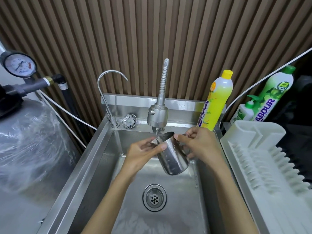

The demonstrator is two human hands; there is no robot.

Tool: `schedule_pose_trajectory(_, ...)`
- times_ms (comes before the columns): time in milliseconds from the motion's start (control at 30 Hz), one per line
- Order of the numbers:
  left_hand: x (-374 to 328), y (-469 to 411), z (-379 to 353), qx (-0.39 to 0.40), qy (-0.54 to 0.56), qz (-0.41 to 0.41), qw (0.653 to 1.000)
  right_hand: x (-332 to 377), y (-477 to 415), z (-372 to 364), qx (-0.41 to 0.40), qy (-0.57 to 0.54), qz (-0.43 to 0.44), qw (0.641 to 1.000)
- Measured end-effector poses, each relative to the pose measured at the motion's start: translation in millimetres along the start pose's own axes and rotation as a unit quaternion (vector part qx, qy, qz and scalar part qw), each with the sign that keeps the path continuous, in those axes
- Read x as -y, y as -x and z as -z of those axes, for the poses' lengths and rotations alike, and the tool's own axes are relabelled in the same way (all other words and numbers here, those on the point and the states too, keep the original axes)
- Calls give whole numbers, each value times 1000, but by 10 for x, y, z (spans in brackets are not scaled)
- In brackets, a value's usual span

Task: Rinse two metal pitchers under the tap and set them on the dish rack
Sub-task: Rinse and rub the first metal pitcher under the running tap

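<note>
over the back half of the sink point(94, 146), just under the tap head point(157, 115), the metal pitcher point(173, 157) is held clear of the basin floor. it is tilted so its mouth faces up toward the spout and its base points back toward the person. a thin stream appears to fall from the tap onto the near lip of the mouth.

the left hand point(143, 152) pinches the rim on its left side, thumb lying across the outer wall and fingers behind the lip. the right hand point(199, 142) is curled round the handle side, with fingertips up at the rim. neither hand is spread flat.

the step in hand looks like the rinse of the first pitcher; a second one is not in view. to do it well, the right hand should probably carry the weight by the handle. the left can then walk round the rim, so no patch stays covered by fingers. turning the pitcher slowly under the stream would wash the whole inner wall, and a tip toward the drain point(154, 197) would empty it. wet steel is likely slippery, so the grip should stay firm and low over the basin. the dish rack point(263, 159) sits just beside the sink's right edge, a short carry away.
</note>
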State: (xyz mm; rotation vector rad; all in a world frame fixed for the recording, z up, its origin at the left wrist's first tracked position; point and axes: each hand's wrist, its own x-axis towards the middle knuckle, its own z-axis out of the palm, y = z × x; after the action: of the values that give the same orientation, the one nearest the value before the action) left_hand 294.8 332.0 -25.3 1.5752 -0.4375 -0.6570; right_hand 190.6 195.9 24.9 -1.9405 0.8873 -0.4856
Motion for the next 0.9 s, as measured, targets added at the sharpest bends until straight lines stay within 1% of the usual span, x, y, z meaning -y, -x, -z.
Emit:
schedule_pose_trajectory(67,15,-7,-36,11,41,-12,999,19,18,34,-15,28,37,999)
schedule_pose_trajectory(133,4,-14,-91,9,80,-31,996,22,-1,30,-16,22,59,998)
schedule_pose_trajectory(200,7,-43,-137,-18,120,-57,991,-29,-77,-18,2,-73,65,995)
schedule_pose_trajectory(267,-25,-59,-164,-56,136,-94,985,-97,-163,-80,38,-198,57,978)
schedule_pose_trajectory(333,-66,-69,-166,-94,116,-142,979,-162,-237,-159,80,-285,45,954)
schedule_pose_trajectory(433,-133,-82,-79,-124,39,-206,970,-236,-334,-290,145,-397,17,906)
schedule_pose_trajectory(500,-189,-84,-2,-136,-37,-241,960,-261,-350,-377,178,-444,-5,878)
schedule_pose_trajectory(533,-214,-86,32,-140,-74,-250,955,-279,-346,-418,187,-453,-15,871)
schedule_pose_trajectory(600,-270,-81,80,-153,-120,-237,952,-299,-306,-474,192,-446,-32,874)
schedule_pose_trajectory(700,-312,-78,133,-161,-143,-189,958,-295,-222,-496,185,-407,-55,893)
schedule_pose_trajectory(833,-289,-79,163,-138,-172,-86,972,-235,-150,-434,125,-326,-102,931)
schedule_pose_trajectory(900,-244,-89,170,-109,-139,-41,983,-182,-126,-376,83,-261,-103,956)
